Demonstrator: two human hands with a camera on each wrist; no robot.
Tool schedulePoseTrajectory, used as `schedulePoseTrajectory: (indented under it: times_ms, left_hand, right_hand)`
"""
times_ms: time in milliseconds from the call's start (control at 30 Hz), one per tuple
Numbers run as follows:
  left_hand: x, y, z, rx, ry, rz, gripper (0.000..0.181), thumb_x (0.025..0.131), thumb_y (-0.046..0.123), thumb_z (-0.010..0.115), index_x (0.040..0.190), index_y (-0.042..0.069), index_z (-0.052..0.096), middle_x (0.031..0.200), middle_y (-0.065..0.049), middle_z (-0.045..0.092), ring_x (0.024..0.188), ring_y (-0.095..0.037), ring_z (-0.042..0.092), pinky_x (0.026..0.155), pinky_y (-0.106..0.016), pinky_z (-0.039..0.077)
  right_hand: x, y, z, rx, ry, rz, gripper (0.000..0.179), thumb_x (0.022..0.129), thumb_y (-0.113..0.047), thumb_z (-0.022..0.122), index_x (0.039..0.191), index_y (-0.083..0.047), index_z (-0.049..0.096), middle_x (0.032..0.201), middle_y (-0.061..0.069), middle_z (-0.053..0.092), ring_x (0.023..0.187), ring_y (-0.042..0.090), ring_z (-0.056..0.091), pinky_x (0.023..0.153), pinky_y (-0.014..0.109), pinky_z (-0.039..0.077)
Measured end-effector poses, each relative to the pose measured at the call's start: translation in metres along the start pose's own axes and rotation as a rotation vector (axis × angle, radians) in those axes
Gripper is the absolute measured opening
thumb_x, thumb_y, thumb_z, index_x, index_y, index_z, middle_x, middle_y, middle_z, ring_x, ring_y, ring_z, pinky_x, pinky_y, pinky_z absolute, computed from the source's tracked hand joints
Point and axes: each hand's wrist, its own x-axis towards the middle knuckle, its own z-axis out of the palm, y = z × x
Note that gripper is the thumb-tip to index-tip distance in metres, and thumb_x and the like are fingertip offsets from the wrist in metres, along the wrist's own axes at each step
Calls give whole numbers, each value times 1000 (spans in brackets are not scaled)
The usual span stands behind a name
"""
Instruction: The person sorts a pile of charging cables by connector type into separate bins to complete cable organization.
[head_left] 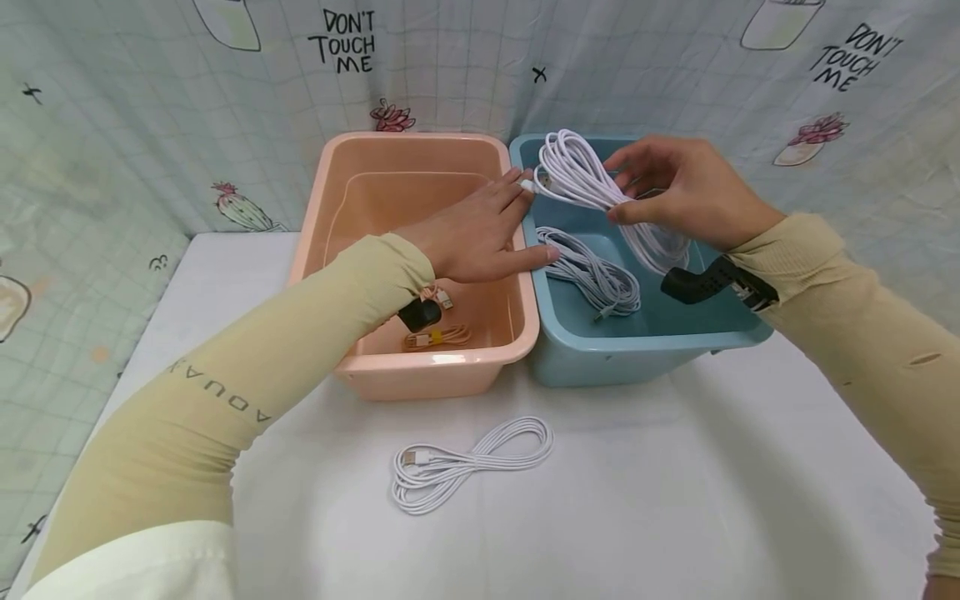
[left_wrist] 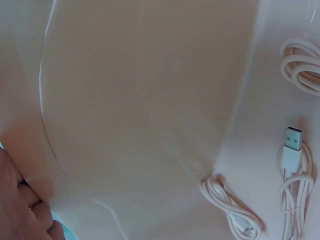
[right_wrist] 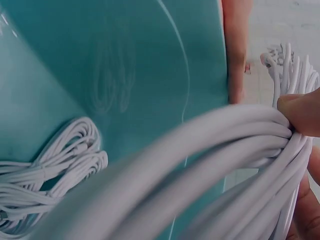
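Observation:
My right hand (head_left: 690,192) pinches a bundled white cable (head_left: 573,171) at its middle, above the blue bin (head_left: 652,342). In the right wrist view the thumb (right_wrist: 302,112) presses across the strands, and loops sweep toward the camera. My left hand (head_left: 476,237) rests on the adjoining rims with its fingers extended, beside a white connector of the held cable. Beneath the left forearm is the pink bin (head_left: 420,360). Another coiled white cable (head_left: 592,271) lies inside the blue bin.
Several light pink cables lie in the pink bin, one with a USB plug (left_wrist: 293,142). A looped white cable (head_left: 472,462) lies on the white table (head_left: 600,500) in front of the bins. A printed cloth (head_left: 450,67) hangs behind them.

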Motion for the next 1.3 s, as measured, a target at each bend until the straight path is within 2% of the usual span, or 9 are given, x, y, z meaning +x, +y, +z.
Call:
schedulePoseTrajectory:
  times_ms: [167, 467, 967, 1300]
  left_hand:
    - [0, 0, 0, 11, -9, 9, 99, 100, 74, 31, 166, 12, -7, 176, -3, -11, 164, -23, -14, 136, -43, 1]
    - [0, 0, 0, 3, -24, -2, 99, 99, 75, 32, 166, 13, -7, 175, -1, -13, 165, -22, -14, 136, -42, 0]
    - [1, 0, 0, -6, -9, 13, 98, 101, 73, 34, 167, 12, -4, 177, -6, -9, 165, -22, -11, 136, -42, 0]
    - [0, 0, 0, 5, -10, 8, 98, 100, 73, 33, 167, 13, -5, 177, -5, -9, 165, -22, -11, 136, -42, 0]
  right_hand:
    - [7, 8, 2, 7, 10, 15, 52, 88, -14, 83, 136, -11, 64, 102, -8, 63, 88, 4, 62, 71, 9, 51]
    - [19, 15, 11, -19, 18, 64, 51, 89, -16, 81, 136, -11, 63, 110, 2, 63, 87, 6, 60, 70, 11, 50]
    - [30, 29, 14, 18, 48, 141, 52, 89, -20, 81, 137, -12, 62, 110, -4, 63, 92, 4, 61, 74, 13, 50]
    - [33, 35, 17, 7, 44, 193, 53, 91, -19, 79, 140, -12, 60, 114, 1, 63, 99, 12, 60, 74, 15, 49]
